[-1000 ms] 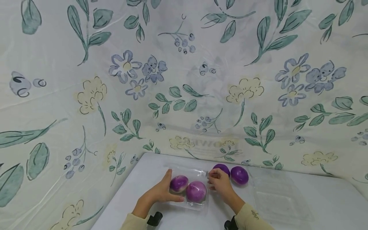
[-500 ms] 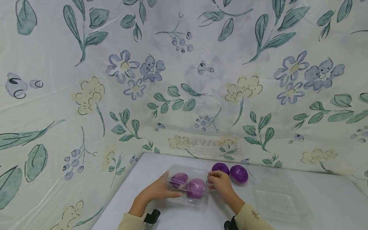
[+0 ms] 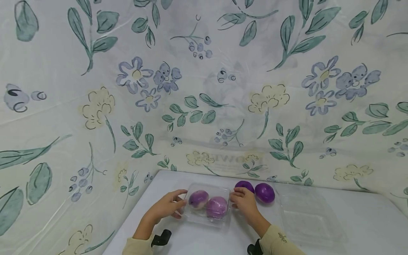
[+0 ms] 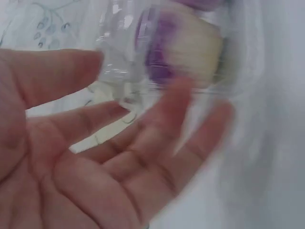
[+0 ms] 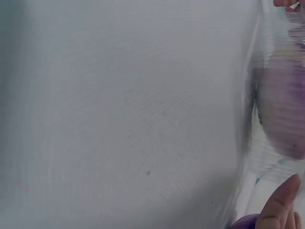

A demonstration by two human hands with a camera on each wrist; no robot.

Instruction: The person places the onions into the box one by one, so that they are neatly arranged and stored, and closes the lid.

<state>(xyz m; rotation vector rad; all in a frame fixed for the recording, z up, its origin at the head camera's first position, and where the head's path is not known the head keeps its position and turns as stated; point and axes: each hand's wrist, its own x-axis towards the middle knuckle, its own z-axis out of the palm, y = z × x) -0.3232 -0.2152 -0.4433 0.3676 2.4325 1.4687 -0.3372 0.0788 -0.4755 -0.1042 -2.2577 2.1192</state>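
Note:
In the head view, a clear plastic clamshell box sits on the white table with its lid down. Through it show two purple-and-cream, turnip-like vegetables, one on the left and one on the right. By the box's left edge is my left hand, its fingers spread; in the left wrist view no fingers of this hand curl round the box. My right hand rests at the right edge, loosely bent. In the right wrist view only some of its fingers show, extended beside the box.
Two darker purple vegetables, one partly behind my right hand and one beside it, lie on the white table. Further right is another clear plastic container. A flower-patterned sheet hangs behind the table.
The box's lid has come down over the two vegetables. My left hand has drawn back left, out of the box to its edge. The right hand has hardly moved.

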